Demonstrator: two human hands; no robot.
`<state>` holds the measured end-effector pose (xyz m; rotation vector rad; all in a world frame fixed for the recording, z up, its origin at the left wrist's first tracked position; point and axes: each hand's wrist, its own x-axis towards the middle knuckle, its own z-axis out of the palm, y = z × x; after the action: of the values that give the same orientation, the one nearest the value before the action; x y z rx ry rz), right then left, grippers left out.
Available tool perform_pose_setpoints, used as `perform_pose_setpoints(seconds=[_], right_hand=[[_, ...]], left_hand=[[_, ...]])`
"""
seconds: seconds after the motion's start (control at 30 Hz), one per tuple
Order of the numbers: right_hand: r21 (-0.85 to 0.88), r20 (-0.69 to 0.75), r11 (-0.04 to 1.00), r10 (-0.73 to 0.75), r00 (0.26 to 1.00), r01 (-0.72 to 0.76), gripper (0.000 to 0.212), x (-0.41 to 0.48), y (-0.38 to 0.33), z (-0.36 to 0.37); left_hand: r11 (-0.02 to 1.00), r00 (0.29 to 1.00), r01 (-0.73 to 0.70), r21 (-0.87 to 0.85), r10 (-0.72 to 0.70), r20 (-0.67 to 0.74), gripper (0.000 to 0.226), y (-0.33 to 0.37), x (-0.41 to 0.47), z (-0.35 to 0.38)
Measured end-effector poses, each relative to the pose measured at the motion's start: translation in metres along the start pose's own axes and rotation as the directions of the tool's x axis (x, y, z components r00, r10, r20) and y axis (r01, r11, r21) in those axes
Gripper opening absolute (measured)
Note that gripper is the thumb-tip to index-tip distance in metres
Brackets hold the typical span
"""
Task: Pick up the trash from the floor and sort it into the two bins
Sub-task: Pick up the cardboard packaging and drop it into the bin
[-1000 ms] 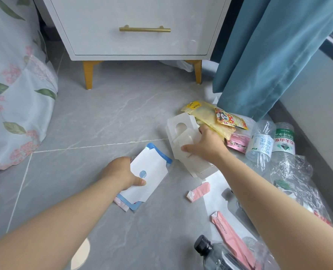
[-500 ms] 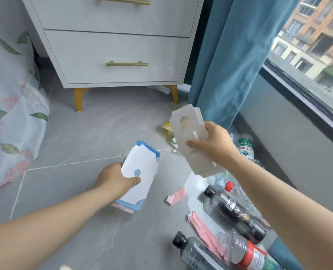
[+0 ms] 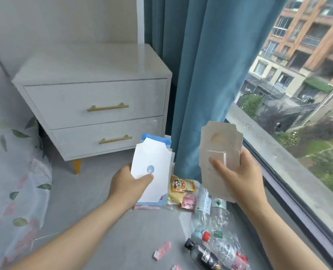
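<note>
My left hand [image 3: 130,185] grips a flattened white and blue carton [image 3: 153,164], held upright well above the floor. My right hand [image 3: 237,177] holds a flattened grey-white cardboard box [image 3: 218,151] with a round cut-out, raised at the same height. On the floor below lie a yellow snack packet [image 3: 182,185], a pink wrapper [image 3: 189,200], clear plastic bottles [image 3: 201,209] and a dark bottle [image 3: 204,255]. A small pink wrapper [image 3: 161,251] lies apart on the tiles. No bin is in view.
A white two-drawer nightstand [image 3: 95,106] with gold handles stands at the back. A blue curtain [image 3: 206,65] hangs to the floor beside the window ledge [image 3: 278,158]. A floral bedsheet [image 3: 11,172] hangs at the left.
Both hands have lifted their flattened cartons off the floor and raised them high. The view has tilted up from the floor to the nightstand and window.
</note>
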<state>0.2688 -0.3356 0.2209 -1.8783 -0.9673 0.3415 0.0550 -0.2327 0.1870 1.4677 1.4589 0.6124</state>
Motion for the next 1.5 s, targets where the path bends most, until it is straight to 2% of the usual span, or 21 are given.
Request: perform_pose_setpoints(seconds=[0.13, 0.27, 0.47, 0.73, 0.87, 0.93, 1.1, 1.2, 1.3, 1.5], right_hand=[[0.015, -0.039, 1.000, -0.013, 0.999, 0.014, 0.027, 0.031, -0.101, -0.048], [0.012, -0.071, 0.998, -0.055, 0.996, 0.056, 0.028, 0.057, -0.210, -0.107], [0.044, -0.125, 0.987, -0.150, 0.981, 0.156, 0.029, 0.091, -0.382, -0.219], [0.041, -0.281, 0.937, -0.323, 0.904, 0.347, 0.029, 0.119, -0.631, -0.397], [0.022, -0.379, 0.889, -0.416, 0.827, 0.458, 0.028, 0.110, -0.729, -0.485], [0.018, -0.410, 0.871, -0.442, 0.798, 0.492, 0.030, 0.099, -0.766, -0.521], [-0.040, -0.464, 0.833, -0.505, 0.728, 0.552, 0.028, 0.062, -0.811, -0.578], [-0.128, -0.533, 0.840, -0.507, 0.677, 0.528, 0.031, 0.043, -0.829, -0.597], [-0.188, -0.585, 0.849, -0.500, 0.638, 0.493, 0.037, 0.027, -0.846, -0.609], [-0.228, -0.727, 0.884, -0.433, 0.533, 0.407, 0.035, -0.018, -0.870, -0.605]], left_hand=[[0.997, 0.997, -0.078, -0.024, 0.078, -0.014, 0.013, 0.115, -0.023, -0.048], [0.990, 0.990, -0.137, -0.044, 0.136, -0.019, 0.006, 0.230, -0.057, -0.103], [0.958, 0.964, -0.267, -0.104, 0.262, -0.053, 0.013, 0.415, -0.110, -0.187], [0.836, 0.848, -0.529, -0.148, 0.513, -0.135, 0.012, 0.673, -0.218, -0.299], [0.761, 0.793, -0.609, -0.222, 0.588, -0.160, 0.009, 0.774, -0.285, -0.341], [0.716, 0.767, -0.640, -0.279, 0.619, -0.170, 0.011, 0.811, -0.313, -0.357], [0.611, 0.667, -0.742, -0.274, 0.714, -0.214, 0.017, 0.857, -0.355, -0.372], [0.552, 0.619, -0.775, -0.307, 0.761, -0.195, 0.024, 0.874, -0.366, -0.373], [0.493, 0.586, -0.776, -0.394, 0.795, -0.157, 0.020, 0.890, -0.368, -0.373], [0.380, 0.463, -0.782, -0.495, 0.885, -0.053, 0.013, 0.918, -0.364, -0.372]])
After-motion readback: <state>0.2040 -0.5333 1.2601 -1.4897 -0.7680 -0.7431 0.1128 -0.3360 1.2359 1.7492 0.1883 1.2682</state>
